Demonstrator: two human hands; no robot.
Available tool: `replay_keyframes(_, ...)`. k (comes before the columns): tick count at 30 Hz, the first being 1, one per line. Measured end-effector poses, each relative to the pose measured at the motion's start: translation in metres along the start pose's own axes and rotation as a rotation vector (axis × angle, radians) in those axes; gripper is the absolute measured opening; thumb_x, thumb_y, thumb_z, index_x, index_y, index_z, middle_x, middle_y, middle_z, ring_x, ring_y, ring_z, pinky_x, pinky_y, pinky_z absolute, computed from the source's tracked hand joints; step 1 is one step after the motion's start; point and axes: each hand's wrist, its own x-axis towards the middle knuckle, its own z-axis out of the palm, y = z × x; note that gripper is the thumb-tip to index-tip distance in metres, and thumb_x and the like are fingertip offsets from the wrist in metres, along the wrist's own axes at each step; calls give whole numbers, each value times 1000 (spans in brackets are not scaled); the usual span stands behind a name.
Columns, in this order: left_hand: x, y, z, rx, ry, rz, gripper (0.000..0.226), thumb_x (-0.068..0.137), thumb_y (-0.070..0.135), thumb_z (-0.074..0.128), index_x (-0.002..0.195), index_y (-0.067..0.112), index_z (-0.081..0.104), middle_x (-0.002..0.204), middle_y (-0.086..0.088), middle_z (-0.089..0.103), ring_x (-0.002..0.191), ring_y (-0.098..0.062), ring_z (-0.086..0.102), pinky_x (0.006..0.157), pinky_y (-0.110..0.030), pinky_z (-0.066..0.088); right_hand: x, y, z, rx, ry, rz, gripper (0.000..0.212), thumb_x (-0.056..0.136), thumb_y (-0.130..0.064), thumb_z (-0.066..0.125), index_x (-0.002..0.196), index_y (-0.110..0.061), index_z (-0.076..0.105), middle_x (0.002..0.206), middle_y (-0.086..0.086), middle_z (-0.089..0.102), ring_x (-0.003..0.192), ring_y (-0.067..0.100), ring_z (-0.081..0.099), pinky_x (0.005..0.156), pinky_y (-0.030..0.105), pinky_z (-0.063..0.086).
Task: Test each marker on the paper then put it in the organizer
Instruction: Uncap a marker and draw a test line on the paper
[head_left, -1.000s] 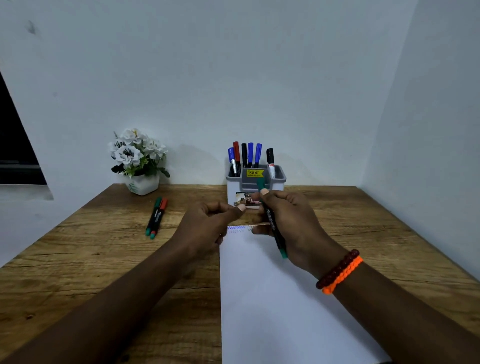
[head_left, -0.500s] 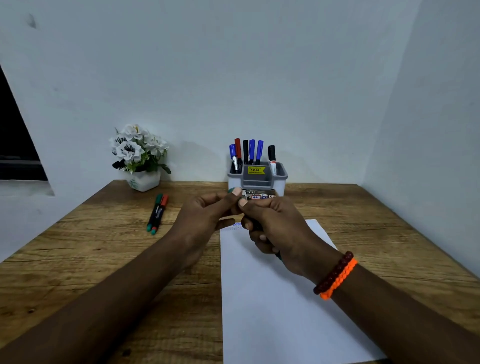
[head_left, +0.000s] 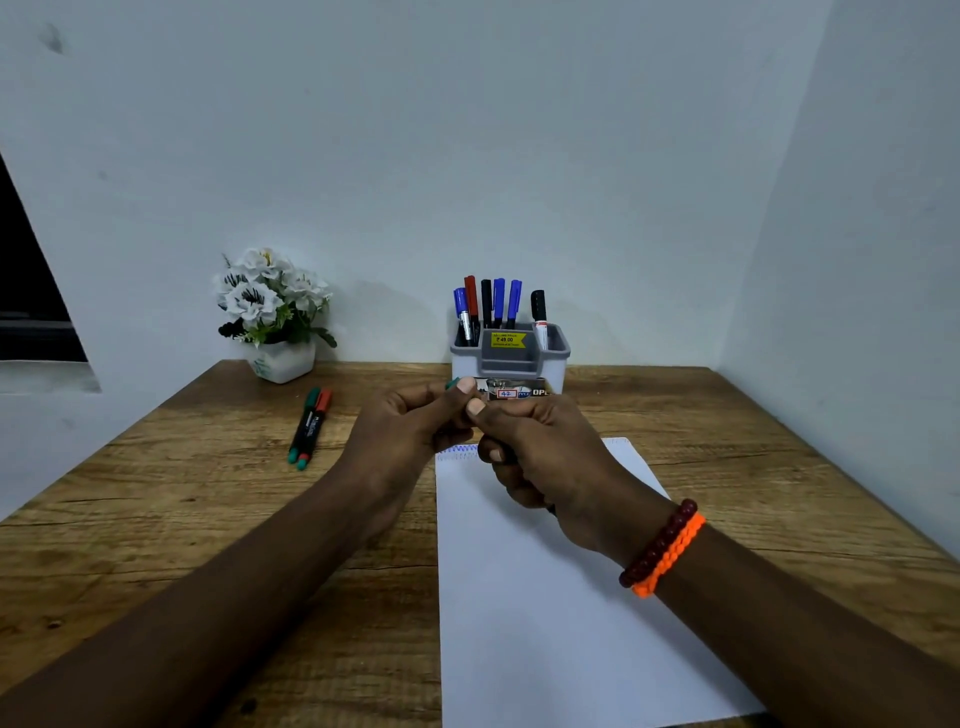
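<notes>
My two hands meet above the top of the white paper (head_left: 545, 597). My right hand (head_left: 545, 457) grips a dark-bodied green marker (head_left: 510, 453), whose body is almost wholly hidden in the fist. My left hand (head_left: 410, 431) pinches the marker's green cap end (head_left: 453, 383) between thumb and fingers. A short blue scribble (head_left: 457, 451) shows at the paper's top edge. Behind the hands stands the grey organizer (head_left: 558, 347) holding several blue, red and black markers. A green marker (head_left: 304, 423) and a red marker (head_left: 315, 428) lie side by side on the table to the left.
A white pot of white flowers (head_left: 275, 317) stands at the back left against the wall. The wooden table (head_left: 182, 509) meets walls behind and on the right. A beaded and an orange bracelet (head_left: 662, 548) circle my right wrist.
The marker, earlier plainly visible along my right hand with its cap up, is now buried in the fist. My left hand has closed in and taken hold of the cap end.
</notes>
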Motion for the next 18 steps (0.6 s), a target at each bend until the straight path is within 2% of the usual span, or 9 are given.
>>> replay_keyframes(5,2,0,-4,-9,-2,2,37,92,29,69,104,-6,73,113,-33,68,116,-49,61,105,-53,51,1,2,-1,-27,-11,-1,32,106,-41,64,107,-14,81,58,0,47,44,10,30,43,19,22)
replay_keyframes(9,1,3,0,-32,48,-16,31,95,25,65,101,-4,73,101,-17,76,101,-28,73,100,-47,55,3,-3,-6,-96,-45,31,32,100,-44,73,117,-16,73,69,6,62,45,11,43,41,20,29)
replay_keyframes(12,6,10,-8,-102,206,31,22,96,27,64,95,7,73,95,-12,75,95,-24,71,88,-40,59,5,-11,-20,-222,-27,41,27,97,-23,80,115,-19,61,76,9,70,51,15,53,40,23,36)
replay_keyframes(14,10,14,-15,-14,298,117,20,98,27,62,93,11,72,92,-12,74,89,-21,72,77,-33,59,9,-17,-34,-276,2,7,20,97,-6,75,109,-14,61,75,11,70,51,18,57,42,26,40)
replay_keyframes(16,12,12,-20,156,311,197,20,100,25,60,95,10,71,84,-8,72,81,-18,70,69,-31,58,14,-22,-47,-202,44,-36,12,100,0,65,106,-9,65,77,16,70,54,22,61,45,29,43)
replay_keyframes(18,10,7,-19,285,248,219,19,102,21,56,96,10,71,74,-2,68,73,-16,65,64,-34,54,19,-26,-59,-22,61,-50,19,103,0,52,110,-6,69,86,19,72,62,27,67,48,31,48)
